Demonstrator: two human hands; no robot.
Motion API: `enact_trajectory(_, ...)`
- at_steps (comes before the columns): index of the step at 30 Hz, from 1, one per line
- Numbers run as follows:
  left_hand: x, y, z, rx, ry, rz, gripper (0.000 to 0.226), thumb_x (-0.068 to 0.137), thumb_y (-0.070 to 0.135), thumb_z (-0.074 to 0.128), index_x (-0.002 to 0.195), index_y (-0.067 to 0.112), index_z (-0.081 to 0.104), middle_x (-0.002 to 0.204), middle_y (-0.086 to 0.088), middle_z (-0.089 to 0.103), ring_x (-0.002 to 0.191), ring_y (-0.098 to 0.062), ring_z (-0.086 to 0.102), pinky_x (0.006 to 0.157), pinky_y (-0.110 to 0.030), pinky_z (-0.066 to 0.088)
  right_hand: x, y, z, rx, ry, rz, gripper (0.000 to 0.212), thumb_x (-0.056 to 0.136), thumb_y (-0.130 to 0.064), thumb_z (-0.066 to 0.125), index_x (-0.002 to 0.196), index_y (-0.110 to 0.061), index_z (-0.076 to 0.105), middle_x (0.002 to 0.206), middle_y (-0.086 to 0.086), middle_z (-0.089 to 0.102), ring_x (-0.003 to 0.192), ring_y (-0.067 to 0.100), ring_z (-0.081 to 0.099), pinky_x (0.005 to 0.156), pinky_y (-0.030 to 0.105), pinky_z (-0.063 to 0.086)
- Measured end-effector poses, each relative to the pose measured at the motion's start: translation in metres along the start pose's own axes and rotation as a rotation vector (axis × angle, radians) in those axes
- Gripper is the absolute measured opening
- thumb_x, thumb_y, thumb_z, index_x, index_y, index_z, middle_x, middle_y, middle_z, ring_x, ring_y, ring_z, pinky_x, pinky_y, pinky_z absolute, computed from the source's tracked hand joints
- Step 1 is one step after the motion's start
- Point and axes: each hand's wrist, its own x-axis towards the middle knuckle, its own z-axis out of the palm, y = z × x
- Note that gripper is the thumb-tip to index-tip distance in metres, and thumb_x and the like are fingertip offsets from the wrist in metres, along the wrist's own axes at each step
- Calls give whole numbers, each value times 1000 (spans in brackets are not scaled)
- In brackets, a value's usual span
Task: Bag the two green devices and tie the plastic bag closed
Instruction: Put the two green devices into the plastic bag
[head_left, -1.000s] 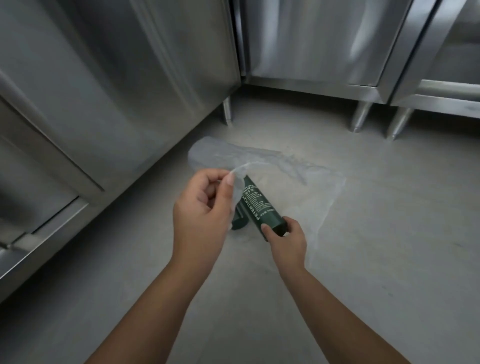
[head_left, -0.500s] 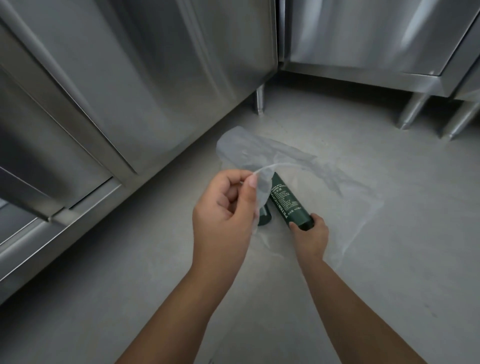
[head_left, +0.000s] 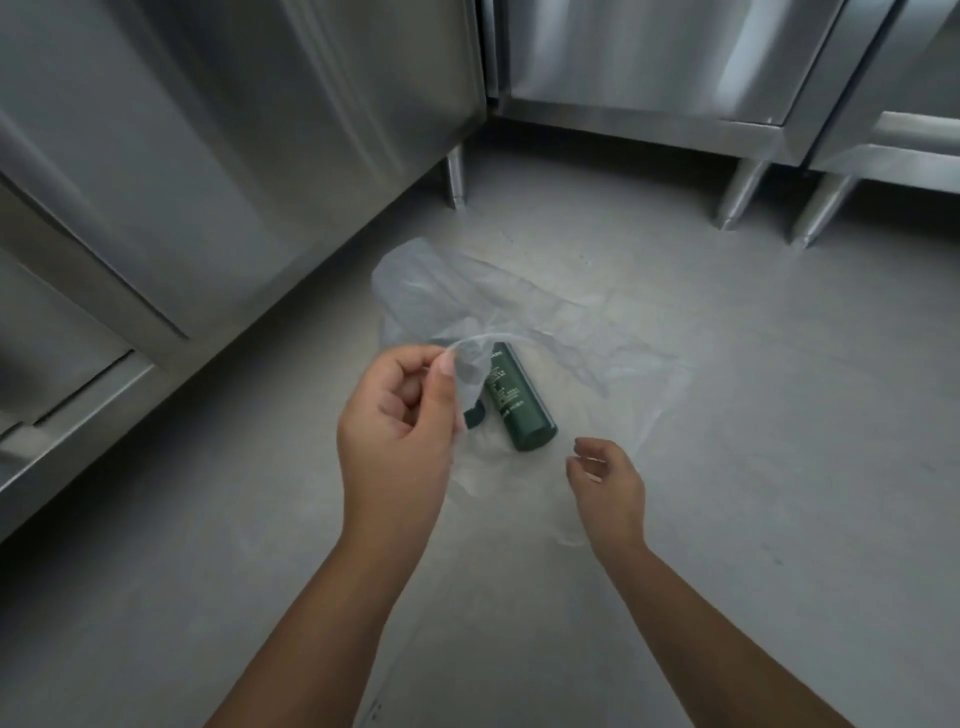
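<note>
plastic bag (head_left: 571, 332) lies on floor (head_left: 779, 415), before the corner between left cabinet (head_left: 208, 156) and rear cabinet (head_left: 649, 62). left hand (head_left: 400, 431) pinches the bag's near edge. device (head_left: 519, 405) lies in the bag mouth. second device (head_left: 474, 418) sits just left of it, mostly hidden behind the left hand. right hand (head_left: 605, 483) is near-right of the device, apart.

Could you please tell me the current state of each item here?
Bag: untied, mouth lifted open, rest on floor.
Device: lying on its side, far end under film.
Second device: lying beside it, mostly hidden.
Left hand: pinches bag's edge.
Right hand: open, holds nothing.
</note>
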Motion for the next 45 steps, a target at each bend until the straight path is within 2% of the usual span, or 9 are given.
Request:
enact_trajectory(3,-2,-3,5,-29,9,-4,14,89,15,54,76,20,58,50,6,55,42,-4,45,42,-15,38,-8,16,-26,-17,129,8,17,84,-6,58,101,-5,60,98,10,63,84,20,58,61,5,42)
enact_trajectory(7,-7,-6,10,-32,-5,-2,16,89,14,54,75,21,57,49,6,55,42,-4,45,42,-15,38,-10,31,-50,-44,200,75,22,84,-10,59,106,-8,59,101,12,64,82,19,57,74,24,41)
enact_trajectory(17,-13,-4,0,-29,27,-6,17,88,15,55,73,23,57,50,5,55,42,-5,46,43,-16,39,-6,36,-39,-8,86,159,43,83,-16,63,124,-8,51,116,14,62,100,23,59,91,27,41)
enact_trajectory(23,-15,-2,-9,-34,61,-26,13,87,16,55,75,20,58,51,7,56,42,-5,46,43,-16,39,-2,36,-28,1,80,170,39,82,-15,64,119,-9,53,102,14,63,93,27,60,92,40,48)
enact_trajectory(28,-16,-1,-8,-59,66,-27,10,84,22,56,74,22,57,50,8,55,42,-5,45,42,-15,38,0,35,-23,41,149,175,29,81,-10,63,109,-6,57,84,11,61,81,25,59,84,36,47)
enact_trajectory(32,-18,-1,-3,-54,44,-27,14,87,17,56,74,22,58,50,6,55,43,-6,46,42,-17,38,-1,32,-27,79,165,145,21,82,-7,62,103,-4,59,81,13,63,76,25,61,83,36,50)
enact_trajectory(35,-20,-2,7,-46,18,-28,15,88,16,55,75,22,58,50,6,55,43,-6,46,42,-17,39,-2,30,-34,95,166,131,16,83,-4,61,98,0,62,78,13,63,64,16,59,76,32,51)
enact_trajectory(40,-26,-2,30,-45,-49,-31,15,89,16,54,75,21,58,50,8,55,43,-3,47,45,-15,40,-6,21,-57,185,206,108,6,81,0,60,86,-3,64,61,4,59,44,0,56,51,8,47)
enact_trajectory(45,-34,4,63,-84,-95,-38,13,90,12,52,78,15,56,49,8,54,43,-3,46,44,-14,40,-25,3,-95,295,241,83,18,80,2,62,71,-14,63,51,0,59,44,3,53,54,17,49)
